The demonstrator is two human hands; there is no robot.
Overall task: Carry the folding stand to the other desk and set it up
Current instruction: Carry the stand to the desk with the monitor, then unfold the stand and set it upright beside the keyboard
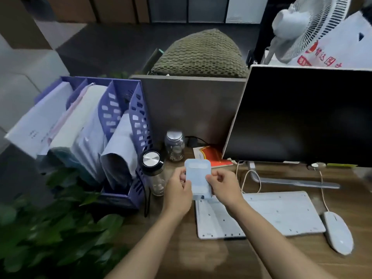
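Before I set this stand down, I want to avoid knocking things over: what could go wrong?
1. The glass bottle and jar stand just left of the folding stand; your left hand could tip them.
2. The white cable by your right hand could snag.

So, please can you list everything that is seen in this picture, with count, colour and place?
stand: 1, pale blue, held above the desk between both hands
desk: 1, brown wood, bottom
file rack: 1, purple, left, full of papers
bottle: 1, clear with metal lid, beside the rack
jar: 1, clear, silver lid, behind the stand
booklet: 1, red, under the monitor edge
monitor: 1, dark screen, right
keyboard: 1, white, front right
mouse: 1, white, far right
fan: 1, white, top right
cushion: 1, green, behind the partition
plant: 1, green, bottom left
left hand: fingers on the stand
right hand: fingers on the stand
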